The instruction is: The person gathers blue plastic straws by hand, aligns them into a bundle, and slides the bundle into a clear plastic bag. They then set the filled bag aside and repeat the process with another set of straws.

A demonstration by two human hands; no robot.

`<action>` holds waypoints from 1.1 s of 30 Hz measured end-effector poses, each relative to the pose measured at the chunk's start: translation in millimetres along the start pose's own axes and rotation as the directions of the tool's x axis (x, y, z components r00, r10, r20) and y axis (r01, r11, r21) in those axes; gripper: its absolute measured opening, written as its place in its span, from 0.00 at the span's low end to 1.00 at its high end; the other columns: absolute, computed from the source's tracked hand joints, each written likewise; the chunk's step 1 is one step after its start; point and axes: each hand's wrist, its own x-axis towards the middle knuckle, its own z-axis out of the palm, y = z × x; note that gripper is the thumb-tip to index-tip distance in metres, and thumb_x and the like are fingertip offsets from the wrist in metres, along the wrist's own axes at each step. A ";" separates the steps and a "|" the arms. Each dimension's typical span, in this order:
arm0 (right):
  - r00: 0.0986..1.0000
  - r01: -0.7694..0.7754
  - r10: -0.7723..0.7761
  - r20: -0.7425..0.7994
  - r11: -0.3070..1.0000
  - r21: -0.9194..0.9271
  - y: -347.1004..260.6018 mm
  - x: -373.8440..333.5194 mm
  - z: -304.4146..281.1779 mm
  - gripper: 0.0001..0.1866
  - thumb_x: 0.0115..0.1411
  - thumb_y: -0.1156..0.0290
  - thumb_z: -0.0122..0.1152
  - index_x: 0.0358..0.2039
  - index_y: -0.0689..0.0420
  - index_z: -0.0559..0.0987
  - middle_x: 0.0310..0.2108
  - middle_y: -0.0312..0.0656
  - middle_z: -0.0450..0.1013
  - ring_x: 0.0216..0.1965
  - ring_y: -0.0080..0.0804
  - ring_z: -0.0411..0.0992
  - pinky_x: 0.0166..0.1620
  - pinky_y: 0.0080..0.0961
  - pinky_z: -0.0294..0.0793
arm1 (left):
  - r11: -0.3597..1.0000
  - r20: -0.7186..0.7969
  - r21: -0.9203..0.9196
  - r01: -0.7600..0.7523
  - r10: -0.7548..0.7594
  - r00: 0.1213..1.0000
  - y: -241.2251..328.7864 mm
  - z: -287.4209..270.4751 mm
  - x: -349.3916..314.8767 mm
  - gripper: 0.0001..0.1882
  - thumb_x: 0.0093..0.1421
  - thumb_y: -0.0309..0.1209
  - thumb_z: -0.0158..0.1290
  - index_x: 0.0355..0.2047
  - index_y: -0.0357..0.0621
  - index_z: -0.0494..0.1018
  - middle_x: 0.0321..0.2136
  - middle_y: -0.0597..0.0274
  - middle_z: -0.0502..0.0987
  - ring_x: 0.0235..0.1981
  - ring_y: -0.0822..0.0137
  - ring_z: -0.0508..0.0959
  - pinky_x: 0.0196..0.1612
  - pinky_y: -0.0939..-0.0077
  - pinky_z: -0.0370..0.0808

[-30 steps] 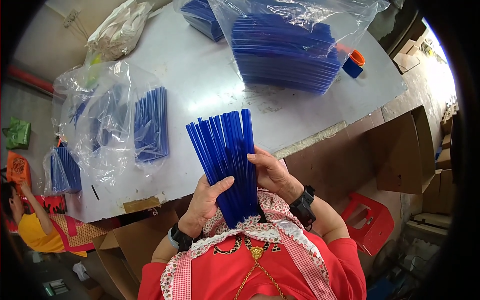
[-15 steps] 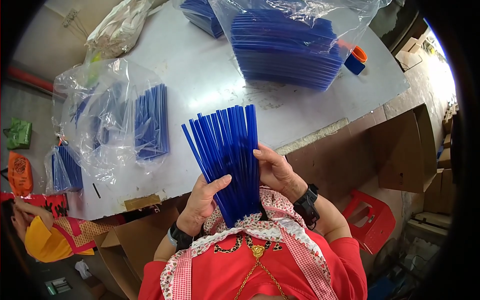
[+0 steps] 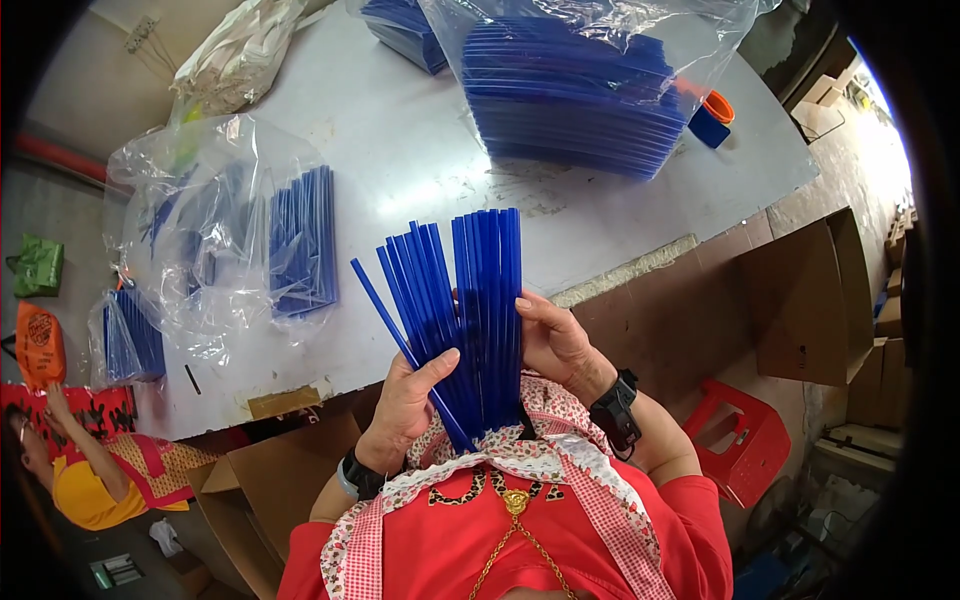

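A fanned bundle of long blue plastic tubes [image 3: 487,320] stands between my two hands, its lower ends against my apron. My left hand [image 3: 408,400] grips the bundle's left side, thumb across the front. On the right side my right hand [image 3: 550,338] is closed round it, thumb at the edge and the other fingers hidden behind. A gap splits the upper ends into two groups, and one tube [image 3: 385,308] leans out farthest to the left.
A large stack of blue tubes [image 3: 570,110] in clear plastic lies on the white table [image 3: 400,150]. More bagged tubes [image 3: 305,240] are at left. An orange ring [image 3: 719,106] sits at right. Around are cardboard boxes [image 3: 805,300], a red stool [image 3: 740,445] and a co-worker [image 3: 95,480].
The tubes have spread apart, opening a gap between a left and a right group. The leftmost tube leans out farther. The co-worker at left has raised an arm.
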 end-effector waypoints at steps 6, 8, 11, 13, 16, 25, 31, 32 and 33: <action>1.000 0.005 -0.005 -0.003 1.000 0.029 1.3 -0.2 -2.8 0.32 0.60 0.63 0.54 0.61 0.62 0.59 0.59 0.53 0.61 0.59 0.43 0.63 0.61 0.42 0.62 | 1.000 -0.002 -0.025 0.007 -0.007 1.000 1.6 0.9 -2.2 0.19 0.60 0.22 0.52 0.53 0.42 0.69 0.46 0.60 0.76 0.47 0.68 0.76 0.52 0.72 0.72; 1.000 0.007 -0.007 -0.005 0.999 0.031 1.1 -0.7 -2.9 0.32 0.60 0.63 0.54 0.61 0.63 0.59 0.59 0.53 0.61 0.58 0.43 0.63 0.61 0.43 0.62 | 0.999 -0.002 -0.033 0.012 -0.012 1.000 2.4 1.0 -2.9 0.20 0.59 0.22 0.52 0.53 0.42 0.68 0.47 0.60 0.75 0.47 0.68 0.75 0.52 0.72 0.72; 1.000 0.015 -0.015 -0.006 1.000 0.019 -0.3 -1.7 -1.2 0.32 0.60 0.63 0.54 0.61 0.63 0.59 0.60 0.52 0.61 0.58 0.42 0.64 0.61 0.43 0.62 | 0.999 0.006 -0.040 0.000 0.000 1.000 1.7 -0.5 -2.7 0.21 0.59 0.22 0.52 0.54 0.42 0.67 0.47 0.59 0.75 0.48 0.68 0.75 0.53 0.72 0.71; 1.000 0.017 -0.017 0.007 1.000 0.024 -1.4 -2.2 1.7 0.32 0.60 0.62 0.54 0.61 0.63 0.59 0.60 0.52 0.61 0.58 0.42 0.64 0.61 0.43 0.62 | 0.999 0.008 -0.044 -0.006 0.007 1.000 1.8 -0.8 -3.3 0.22 0.58 0.22 0.52 0.54 0.42 0.67 0.47 0.59 0.75 0.49 0.68 0.74 0.53 0.72 0.71; 0.999 0.025 -0.026 0.032 0.999 0.034 -1.4 -2.4 1.9 0.32 0.60 0.61 0.53 0.61 0.63 0.59 0.60 0.51 0.60 0.58 0.42 0.64 0.61 0.43 0.62 | 0.999 0.006 -0.038 -0.015 0.015 1.000 2.7 0.6 -4.8 0.23 0.58 0.22 0.52 0.55 0.42 0.66 0.48 0.58 0.74 0.49 0.67 0.74 0.54 0.72 0.70; 1.000 0.011 -0.012 0.018 0.997 0.079 3.0 -3.4 -12.8 0.33 0.61 0.57 0.50 0.61 0.63 0.59 0.60 0.50 0.60 0.58 0.41 0.64 0.61 0.42 0.61 | 0.999 -0.002 -0.033 -0.023 0.023 1.000 3.4 1.9 -7.1 0.24 0.58 0.22 0.51 0.56 0.42 0.65 0.49 0.57 0.74 0.50 0.66 0.74 0.54 0.71 0.70; 0.995 0.043 -0.056 -0.088 0.989 -0.144 5.0 2.5 21.0 0.27 0.64 0.61 0.49 0.59 0.62 0.62 0.56 0.47 0.65 0.55 0.36 0.66 0.59 0.35 0.64 | 0.954 0.006 0.223 -0.198 0.202 0.979 -8.4 20.1 7.0 0.28 0.54 0.19 0.56 0.55 0.41 0.64 0.45 0.59 0.75 0.48 0.67 0.74 0.53 0.72 0.71; 0.994 0.045 -0.059 -0.090 0.989 -0.144 7.3 4.2 29.5 0.27 0.64 0.61 0.49 0.59 0.62 0.62 0.56 0.47 0.65 0.55 0.36 0.66 0.59 0.35 0.64 | 0.899 0.037 0.342 -0.274 0.278 0.960 -8.1 25.2 11.9 0.28 0.53 0.19 0.57 0.55 0.41 0.64 0.44 0.59 0.75 0.48 0.67 0.74 0.52 0.72 0.71; 0.987 0.062 -0.093 -0.134 0.974 -0.217 10.6 6.6 38.7 0.27 0.64 0.61 0.49 0.59 0.62 0.62 0.56 0.47 0.65 0.55 0.35 0.66 0.59 0.34 0.64 | 0.899 0.039 0.342 -0.274 0.277 0.960 -6.9 25.7 15.9 0.28 0.53 0.19 0.57 0.55 0.41 0.64 0.44 0.59 0.75 0.48 0.67 0.74 0.52 0.72 0.71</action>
